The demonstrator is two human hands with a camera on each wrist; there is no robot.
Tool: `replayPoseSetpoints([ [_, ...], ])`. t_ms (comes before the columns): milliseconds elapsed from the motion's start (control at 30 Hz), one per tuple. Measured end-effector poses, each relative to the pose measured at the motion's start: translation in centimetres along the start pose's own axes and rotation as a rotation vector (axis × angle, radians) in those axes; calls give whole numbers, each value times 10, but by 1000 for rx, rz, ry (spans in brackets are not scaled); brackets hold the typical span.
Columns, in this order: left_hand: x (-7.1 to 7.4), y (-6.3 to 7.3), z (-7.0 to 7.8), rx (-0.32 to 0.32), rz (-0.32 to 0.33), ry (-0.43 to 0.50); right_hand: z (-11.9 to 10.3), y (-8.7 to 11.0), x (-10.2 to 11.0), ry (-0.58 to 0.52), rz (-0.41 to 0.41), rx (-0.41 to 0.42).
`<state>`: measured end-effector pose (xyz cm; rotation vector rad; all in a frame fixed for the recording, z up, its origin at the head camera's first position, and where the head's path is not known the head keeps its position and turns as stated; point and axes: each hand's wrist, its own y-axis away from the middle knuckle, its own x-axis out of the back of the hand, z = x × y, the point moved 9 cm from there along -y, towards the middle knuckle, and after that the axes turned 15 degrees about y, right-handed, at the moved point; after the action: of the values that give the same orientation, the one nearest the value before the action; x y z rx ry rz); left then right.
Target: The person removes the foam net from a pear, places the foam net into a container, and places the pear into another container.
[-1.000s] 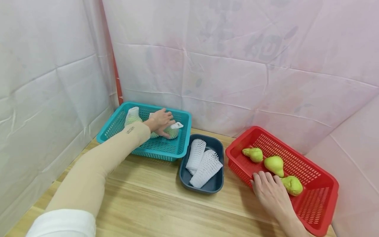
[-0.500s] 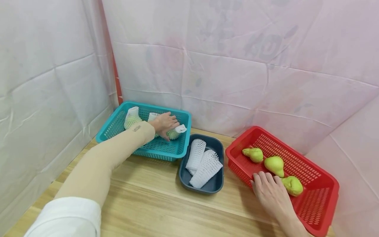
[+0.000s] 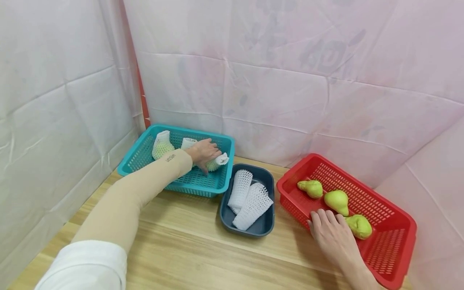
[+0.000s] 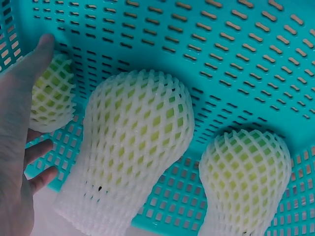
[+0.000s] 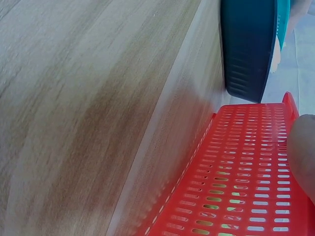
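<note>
Desk (image 3: 203, 245): red basket (image 3: 386, 249) at right edge, teal basket (image 3: 197, 183) in far-left corner. My right grip (image 3: 333, 233) pinches the red basket's near rim; my left grip (image 3: 206, 152), spread, lies over a netted pear (image 4: 54, 98) near the teal basket's right end.

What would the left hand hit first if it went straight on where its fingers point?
Likely the inside wall of the teal basket, near its far right corner; whether the left hand would clear it is hard to judge.

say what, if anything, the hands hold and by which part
Right hand: red basket, by its near rim. Left hand: at rightmost sleeved pear; grip unclear.
</note>
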<state>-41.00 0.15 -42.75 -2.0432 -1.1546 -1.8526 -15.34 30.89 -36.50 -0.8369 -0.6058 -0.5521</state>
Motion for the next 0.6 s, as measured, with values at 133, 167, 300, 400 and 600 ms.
replayPoseSetpoints([
  [133,1,-1,2,-1,-13,-2,1,0,0,0,-2,1],
  [167,2,-1,3,-5,-10,-4,1,1,0,-1,-2,1],
  [300,2,0,4,-16,10,2,-2,1,-1,1,-3,3],
  [400,2,2,2,-11,11,6,-3,1,-2,4,-4,6],
  [600,3,8,-3,-2,3,9,-2,0,-2,4,-9,0],
])
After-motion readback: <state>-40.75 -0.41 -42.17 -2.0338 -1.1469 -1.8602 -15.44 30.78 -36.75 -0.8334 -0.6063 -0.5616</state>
